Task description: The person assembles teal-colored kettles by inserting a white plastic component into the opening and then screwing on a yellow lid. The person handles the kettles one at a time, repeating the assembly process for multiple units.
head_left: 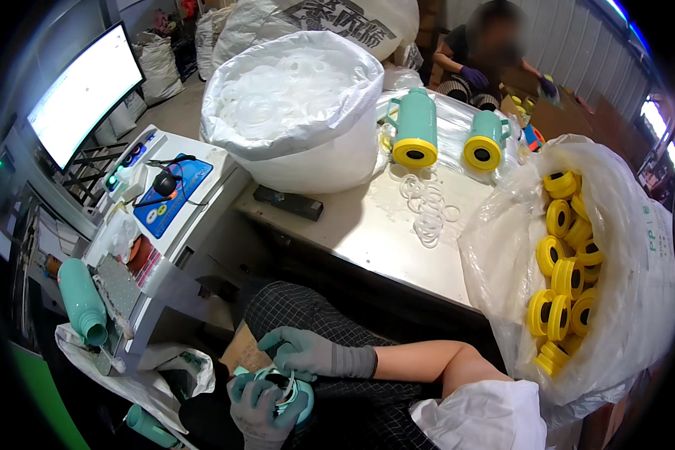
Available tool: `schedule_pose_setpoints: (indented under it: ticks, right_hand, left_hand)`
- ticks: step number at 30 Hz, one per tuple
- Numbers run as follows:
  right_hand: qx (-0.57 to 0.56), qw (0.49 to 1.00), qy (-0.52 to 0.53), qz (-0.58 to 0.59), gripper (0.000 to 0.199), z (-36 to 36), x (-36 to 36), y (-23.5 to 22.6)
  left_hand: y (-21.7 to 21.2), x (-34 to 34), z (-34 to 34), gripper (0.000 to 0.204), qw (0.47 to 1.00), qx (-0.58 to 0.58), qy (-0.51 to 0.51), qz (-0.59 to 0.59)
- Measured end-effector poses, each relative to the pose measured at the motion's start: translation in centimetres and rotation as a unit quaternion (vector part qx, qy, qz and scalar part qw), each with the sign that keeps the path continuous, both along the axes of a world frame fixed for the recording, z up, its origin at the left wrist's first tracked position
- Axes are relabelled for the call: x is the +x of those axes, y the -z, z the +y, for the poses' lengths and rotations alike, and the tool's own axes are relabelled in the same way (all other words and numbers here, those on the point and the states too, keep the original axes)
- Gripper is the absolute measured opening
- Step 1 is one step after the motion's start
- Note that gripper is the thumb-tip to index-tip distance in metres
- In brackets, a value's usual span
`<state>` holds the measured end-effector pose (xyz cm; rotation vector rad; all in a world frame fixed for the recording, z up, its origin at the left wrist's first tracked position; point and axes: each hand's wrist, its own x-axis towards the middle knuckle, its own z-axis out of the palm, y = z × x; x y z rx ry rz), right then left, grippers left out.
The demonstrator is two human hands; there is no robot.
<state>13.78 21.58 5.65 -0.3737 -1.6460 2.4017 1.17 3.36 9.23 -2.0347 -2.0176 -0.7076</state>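
Note:
In my lap is a teal jug (305,405), its open mouth toward me, mostly covered by my hands. My left hand (261,411), in a grey glove with teal fingertips, is closed round its near side. Above the mouth my right hand (307,352), gloved alike, has its fingers bent together at the rim. A thin whitish strip shows under these fingers, too small to name for certain. On the white table stand a tall teal jug (416,116) and a shorter one (485,139), both with yellow bases. Translucent rings (429,206) lie loose before them.
A white sack (300,161) full of translucent rings stands on the table, beside a dark block (288,202). At right, a clear bag (495,247) holds several yellow lids. Left are a monitor (86,97) and a teal bottle (82,300). Another person (495,45) sits beyond.

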Motion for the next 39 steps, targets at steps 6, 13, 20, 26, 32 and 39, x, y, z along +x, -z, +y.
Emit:
schedule_pose_setpoints:
  ticks: [6, 13, 20, 26, 32, 39]
  right_hand:
    - [0.479, 0.869, -0.004, 0.124, 0.039, -1.4, 0.9, -3.4]
    - [0.665, 0.711, -0.020, 0.227, 0.042, -0.1, 0.1, -2.3]
    - [0.556, 0.812, -0.110, 0.139, 0.039, -1.5, 0.1, -4.4]
    - [0.628, 0.765, -0.054, 0.131, 0.027, -3.5, -1.8, -4.2]
    - [0.676, 0.721, -0.035, 0.148, 0.023, -2.7, -2.3, -3.9]
    - [0.674, 0.721, -0.038, 0.155, 0.024, -0.9, -1.9, -3.1]
  left_hand:
    - [-1.3, 0.4, -0.1, 0.043, 0.995, 0.018, -0.035, -0.090]
    - [-1.8, -0.4, -0.7, 0.038, 0.995, 0.034, -0.048, -0.077]
    - [-4.9, -2.3, -0.2, 0.032, 0.998, -0.049, 0.026, 0.003]
    - [-6.0, -2.6, -1.1, 0.032, 0.989, -0.085, -0.109, 0.043]
    - [-8.7, -3.9, 2.4, 0.022, 0.957, -0.234, -0.075, 0.157]
    - [-6.7, -6.4, 5.9, 0.022, 0.919, -0.390, 0.038, 0.041]
